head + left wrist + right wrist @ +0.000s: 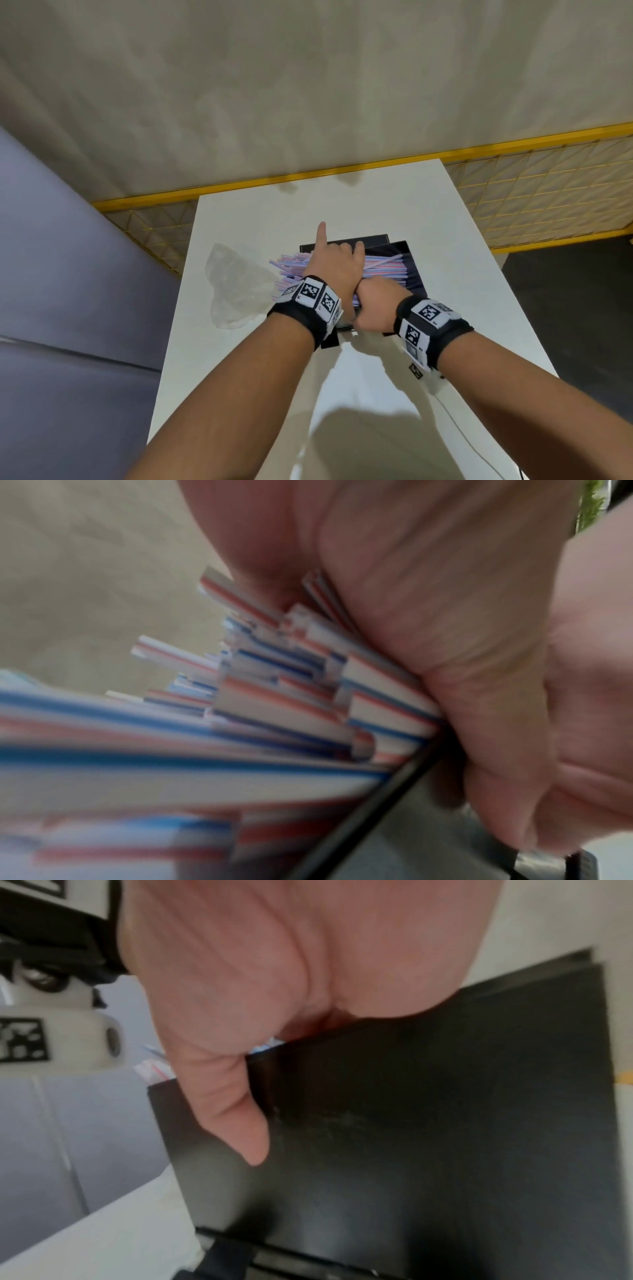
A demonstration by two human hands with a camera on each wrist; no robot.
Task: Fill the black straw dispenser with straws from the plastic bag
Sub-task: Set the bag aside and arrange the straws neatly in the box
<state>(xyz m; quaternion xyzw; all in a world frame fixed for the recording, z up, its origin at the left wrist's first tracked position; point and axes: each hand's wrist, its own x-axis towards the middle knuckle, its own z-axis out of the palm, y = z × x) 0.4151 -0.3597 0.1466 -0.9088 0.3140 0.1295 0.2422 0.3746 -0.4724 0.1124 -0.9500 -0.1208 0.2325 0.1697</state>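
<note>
On the white bench (455, 240), the left hand (334, 265) presses striped paper straws (383, 265) into the black box-shaped straw dispenser (412, 270), fingers extended, the right hand's (378, 303) grip clasping its near edge, beside the crumpled clear plastic bag (236, 291).

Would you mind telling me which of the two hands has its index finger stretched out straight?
The left hand, lying on the straws: its index finger points away toward the wall. The right hand is curled at the dispenser's near edge.
</note>
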